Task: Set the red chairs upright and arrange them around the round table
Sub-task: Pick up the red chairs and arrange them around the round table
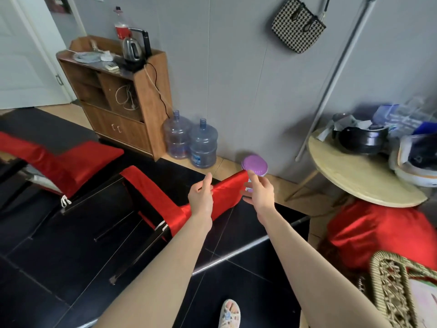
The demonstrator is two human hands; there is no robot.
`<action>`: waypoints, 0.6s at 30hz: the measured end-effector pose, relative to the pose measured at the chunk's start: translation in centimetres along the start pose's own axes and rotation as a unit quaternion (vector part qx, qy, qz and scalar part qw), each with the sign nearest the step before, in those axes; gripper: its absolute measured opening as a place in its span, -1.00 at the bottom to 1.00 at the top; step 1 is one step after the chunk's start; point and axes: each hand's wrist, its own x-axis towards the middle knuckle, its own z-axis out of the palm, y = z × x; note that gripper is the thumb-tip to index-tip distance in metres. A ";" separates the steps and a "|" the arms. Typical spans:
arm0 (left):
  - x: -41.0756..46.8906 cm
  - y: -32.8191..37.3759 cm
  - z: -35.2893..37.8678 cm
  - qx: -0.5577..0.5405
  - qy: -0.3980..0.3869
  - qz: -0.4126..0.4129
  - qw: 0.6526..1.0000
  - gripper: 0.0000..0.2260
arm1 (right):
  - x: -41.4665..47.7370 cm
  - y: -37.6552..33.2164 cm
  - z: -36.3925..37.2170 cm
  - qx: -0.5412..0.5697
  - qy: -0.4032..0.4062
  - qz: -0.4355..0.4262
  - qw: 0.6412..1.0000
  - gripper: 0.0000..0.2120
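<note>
You had both arms stretched out over the near chair (165,200), which lay tipped over on the black floor (71,245), its red-covered back pointing toward the wall. Your left hand (201,197) hung over that back, fingers loosely straight and thumb raised, gripping nothing; whether it touched the cover I couldn't tell. Your right hand (259,192) was at the back's far corner, fingers spread and slightly bent, also holding nothing.

A far chair (78,157) lay tipped over to your left, well apart from the table (354,176). A third chair (369,228) showed under the table's near rim at your right. On the table sat a black helmet (361,140) and a white helmet (413,162) among clutter. A purple tub (255,165) was by the wall just beyond your right hand, and two jugs (177,136) stood beside the cabinet (142,110).
</note>
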 end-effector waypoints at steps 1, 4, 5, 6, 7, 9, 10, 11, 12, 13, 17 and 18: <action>1.7 0.4 1.7 0.002 0.006 -0.003 1.000 -0.78 | 2.5 -0.5 -0.1 -0.002 -0.003 0.004 1.000 -0.57; 5.9 1.3 6.1 0.011 0.016 -0.007 1.000 -0.77 | 8.7 -2.2 -0.5 -0.007 0.000 0.013 1.000 -0.52; 7.3 1.5 7.5 0.013 0.017 -0.007 1.000 -0.77 | 10.8 -2.7 -0.7 -0.012 0.001 0.012 1.000 -0.51; 8.4 1.7 8.7 0.010 0.016 -0.008 1.000 -0.76 | 12.6 -3.2 -0.8 -0.018 0.002 0.012 1.000 -0.52; 9.3 1.9 9.6 0.012 0.015 -0.008 1.000 -0.75 | 14.0 -3.4 -0.9 -0.023 0.002 0.012 1.000 -0.53; 11.6 2.1 11.8 0.017 0.015 -0.012 1.000 -0.71 | 17.2 -3.7 -0.9 -0.028 0.000 0.021 0.999 -0.55; 12.5 2.2 12.7 0.018 0.015 -0.015 1.000 -0.68 | 18.4 -3.7 -0.9 -0.032 -0.001 0.024 0.999 -0.58; 13.3 2.3 13.4 0.023 0.015 -0.016 0.999 -0.66 | 19.5 -3.7 -0.9 -0.033 -0.001 0.027 0.999 -0.60; 14.7 2.3 14.6 0.027 0.017 -0.019 0.999 -0.63 | 21.3 -3.8 -0.8 -0.035 -0.002 0.031 0.999 -0.63; 15.8 2.3 15.3 0.029 0.019 -0.021 0.999 -0.61 | 22.6 -3.7 -0.7 -0.037 -0.003 0.033 0.999 -0.65; 20.3 2.2 17.8 0.039 0.027 -0.031 0.998 -0.57 | 27.7 -3.8 -0.2 -0.052 0.000 0.048 0.997 -0.71; 22.1 2.0 18.8 0.039 0.032 -0.038 0.998 -0.57 | 29.7 -3.7 0.0 -0.055 0.003 0.054 0.997 -0.71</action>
